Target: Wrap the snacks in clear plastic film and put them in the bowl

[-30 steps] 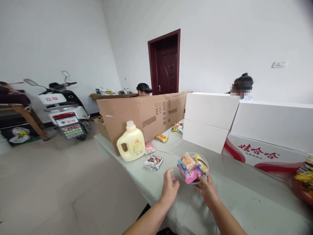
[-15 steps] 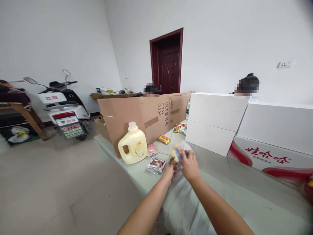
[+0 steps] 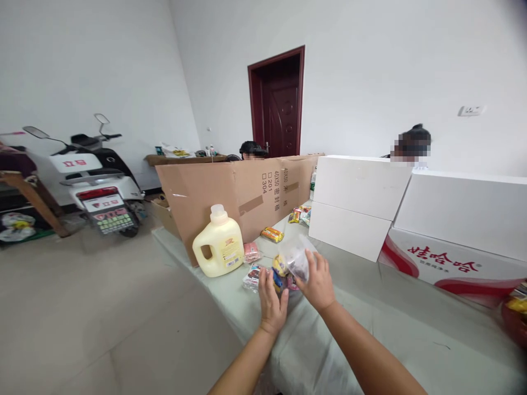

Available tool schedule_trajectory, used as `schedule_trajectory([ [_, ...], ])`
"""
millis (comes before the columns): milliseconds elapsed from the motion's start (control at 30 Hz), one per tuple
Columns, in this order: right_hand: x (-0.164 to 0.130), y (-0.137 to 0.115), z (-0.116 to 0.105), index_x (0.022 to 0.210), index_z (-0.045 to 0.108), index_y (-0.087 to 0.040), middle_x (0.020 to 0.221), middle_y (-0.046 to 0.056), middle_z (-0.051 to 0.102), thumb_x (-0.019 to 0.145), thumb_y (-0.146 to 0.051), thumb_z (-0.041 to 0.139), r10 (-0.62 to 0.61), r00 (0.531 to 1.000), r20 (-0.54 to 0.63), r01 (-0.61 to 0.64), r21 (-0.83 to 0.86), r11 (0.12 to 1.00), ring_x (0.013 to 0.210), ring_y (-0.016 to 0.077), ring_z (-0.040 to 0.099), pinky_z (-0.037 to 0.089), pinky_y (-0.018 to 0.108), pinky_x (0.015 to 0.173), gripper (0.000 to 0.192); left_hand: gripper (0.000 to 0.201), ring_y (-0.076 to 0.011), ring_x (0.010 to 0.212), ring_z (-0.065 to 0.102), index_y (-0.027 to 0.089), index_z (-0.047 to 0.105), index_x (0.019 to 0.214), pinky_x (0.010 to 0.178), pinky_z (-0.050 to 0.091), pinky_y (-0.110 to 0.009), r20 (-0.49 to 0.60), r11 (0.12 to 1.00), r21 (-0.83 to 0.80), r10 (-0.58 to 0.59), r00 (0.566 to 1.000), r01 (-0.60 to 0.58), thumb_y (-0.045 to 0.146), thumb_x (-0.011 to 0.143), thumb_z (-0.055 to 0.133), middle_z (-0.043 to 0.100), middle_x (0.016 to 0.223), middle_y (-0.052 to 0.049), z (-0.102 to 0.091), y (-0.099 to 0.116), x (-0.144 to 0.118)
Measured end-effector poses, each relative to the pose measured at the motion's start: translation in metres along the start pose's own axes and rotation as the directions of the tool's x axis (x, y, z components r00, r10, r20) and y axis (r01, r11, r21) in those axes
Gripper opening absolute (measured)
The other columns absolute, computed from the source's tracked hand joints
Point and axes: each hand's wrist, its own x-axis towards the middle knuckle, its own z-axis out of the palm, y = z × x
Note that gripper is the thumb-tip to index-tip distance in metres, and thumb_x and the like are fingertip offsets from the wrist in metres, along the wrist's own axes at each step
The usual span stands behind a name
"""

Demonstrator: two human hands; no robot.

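My right hand [image 3: 318, 281] grips a clear plastic container [image 3: 297, 253], which is tilted with its mouth toward the lower left. Just below that mouth lies a small heap of wrapped snacks: a yellow packet [image 3: 280, 266], a blue packet [image 3: 277, 281] and a pink packet [image 3: 292, 283]. Something dark shows through the container's wall. My left hand [image 3: 272, 307] is open, its fingers stretched upright along the left side of the heap. A white and dark wrapped snack [image 3: 251, 278] is right behind its fingertips, and a pink packet [image 3: 252, 252] sits farther back.
A pale yellow jug [image 3: 221, 247] stands at the table's left edge, before a large cardboard sheet [image 3: 255, 189]. An orange-yellow packet [image 3: 272, 234] and several more [image 3: 300, 214] lie behind. White boxes [image 3: 360, 189] are stacked at right. Two people's heads show beyond. A scooter [image 3: 102, 186] is parked left.
The container has tipped over and snacks now lie loose beneath it. My left hand has let go and opened beside them, shifting left; my right hand keeps its grip.
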Motion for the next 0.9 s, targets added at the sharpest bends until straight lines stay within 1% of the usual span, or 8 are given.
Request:
schedule_trajectory([
  [100, -0.005, 0.012, -0.006, 0.147, 0.021, -0.019, 0.130, 0.017, 0.042, 0.080, -0.040, 0.062, 0.116, 0.992, -0.046, -0.110, 0.123, 0.986, 0.120, 0.0316, 0.041, 0.039, 0.050, 0.100, 0.081, 0.056, -0.0348, 0.145, 0.014, 0.021, 0.037, 0.142, 0.114, 0.015, -0.058, 0.128, 0.983, 0.089, 0.147, 0.981, -0.159, 0.038, 0.091, 0.049, 0.028, 0.153, -0.015, -0.004, 0.008, 0.012],
  [233, -0.019, 0.029, 0.000, 0.145, 0.024, -0.017, 0.129, 0.017, 0.044, 0.077, -0.044, 0.063, 0.238, 0.971, 0.013, -0.232, 0.278, 0.932, 0.121, 0.0314, 0.043, 0.042, 0.048, 0.097, 0.083, 0.053, -0.0317, 0.144, 0.021, 0.028, 0.041, 0.142, 0.115, 0.007, -0.058, 0.427, 0.939, 0.107, 0.253, 0.868, -0.326, 0.031, 0.090, 0.052, 0.041, 0.149, -0.008, -0.003, 0.024, 0.035],
  [333, -0.030, 0.044, 0.008, 0.144, 0.027, -0.017, 0.129, 0.016, 0.047, 0.072, -0.050, 0.065, 0.437, 0.898, 0.050, -0.421, 0.388, 0.820, 0.120, 0.0310, 0.047, 0.047, 0.045, 0.092, 0.087, 0.056, -0.0287, 0.136, 0.037, 0.025, 0.035, 0.146, 0.115, 0.008, -0.058, 0.548, 0.926, 0.119, 0.240, 0.802, -0.358, 0.032, 0.092, 0.050, 0.050, 0.142, -0.009, 0.002, 0.034, 0.042],
  [433, -0.040, 0.059, 0.012, 0.142, 0.030, -0.015, 0.130, 0.017, 0.048, 0.070, -0.053, 0.065, 0.572, 0.818, 0.054, -0.539, 0.420, 0.731, 0.117, 0.0314, 0.051, 0.048, 0.045, 0.091, 0.089, 0.045, -0.0312, 0.129, 0.045, 0.024, 0.051, 0.134, 0.113, 0.008, -0.063, 0.614, 0.904, 0.213, 0.171, 0.770, -0.371, 0.034, 0.090, 0.054, 0.060, 0.130, -0.009, 0.006, 0.041, 0.038],
  [500, -0.045, 0.066, 0.012, 0.143, 0.029, -0.015, 0.132, 0.018, 0.047, 0.070, -0.053, 0.065, 0.584, 0.809, 0.060, -0.551, 0.421, 0.720, 0.117, 0.0313, 0.052, 0.052, 0.042, 0.085, 0.090, 0.034, -0.0341, 0.131, 0.041, 0.022, 0.063, 0.118, 0.112, 0.010, -0.065, 0.648, 0.877, 0.243, 0.172, 0.742, -0.415, 0.035, 0.087, 0.058, 0.057, 0.134, -0.010, 0.007, 0.044, 0.035],
  [600, -0.048, 0.071, 0.006, 0.144, 0.026, -0.017, 0.135, 0.017, 0.044, 0.070, -0.052, 0.065, 0.574, 0.816, 0.072, -0.544, 0.431, 0.720, 0.121, 0.0306, 0.049, 0.055, 0.037, 0.076, 0.090, 0.026, -0.0351, 0.138, 0.032, 0.019, 0.068, 0.106, 0.112, 0.017, -0.062, 0.624, 0.856, 0.300, 0.159, 0.765, -0.422, 0.032, 0.085, 0.059, 0.044, 0.146, -0.011, 0.006, 0.043, 0.036],
  [733, -0.043, 0.073, -0.006, 0.145, 0.026, -0.018, 0.134, 0.016, 0.044, 0.069, -0.051, 0.065, 0.529, 0.846, 0.063, -0.510, 0.384, 0.770, 0.123, 0.0314, 0.046, 0.053, 0.040, 0.083, 0.091, 0.041, -0.0316, 0.133, 0.039, 0.020, 0.058, 0.126, 0.109, 0.029, -0.056, 0.558, 0.852, 0.396, 0.073, 0.827, -0.343, 0.022, 0.085, 0.056, 0.047, 0.143, -0.013, 0.002, 0.038, 0.044],
  [900, -0.035, 0.074, -0.015, 0.144, 0.027, -0.020, 0.136, 0.013, 0.044, 0.071, -0.049, 0.064, 0.483, 0.875, 0.044, -0.474, 0.290, 0.832, 0.127, 0.0324, 0.042, 0.047, 0.043, 0.094, 0.087, 0.048, -0.0334, 0.138, 0.032, 0.022, 0.047, 0.137, 0.112, 0.013, -0.064, 0.584, 0.856, 0.350, 0.118, 0.803, -0.380, 0.029, 0.090, 0.053, 0.040, 0.149, -0.011, 0.004, 0.045, 0.050],
])
